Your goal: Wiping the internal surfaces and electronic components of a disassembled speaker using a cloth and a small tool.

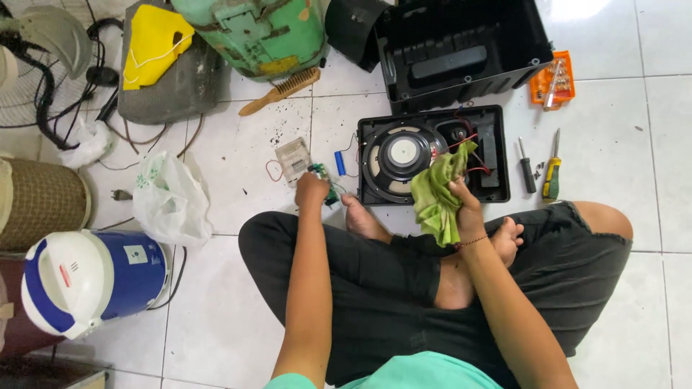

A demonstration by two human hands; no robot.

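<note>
Tiled floor [252,302]: white plastic bag [169,202], orange screwdriver case [553,78]

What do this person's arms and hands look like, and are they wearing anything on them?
Both forearms are bare, with no gloves on the left hand or right hand. A thin reddish cord bracelet circles the right wrist. A light green shirt shows at the picture's bottom edge.

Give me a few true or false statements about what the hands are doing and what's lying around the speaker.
1. The right hand grips a green rag. True.
2. The left hand holds a screwdriver. False: it is on a small circuit board; two screwdrivers lie right of the speaker panel.
3. A brush lies on the floor. True.
4. The speaker housing is closed. False: it lies open.
</note>
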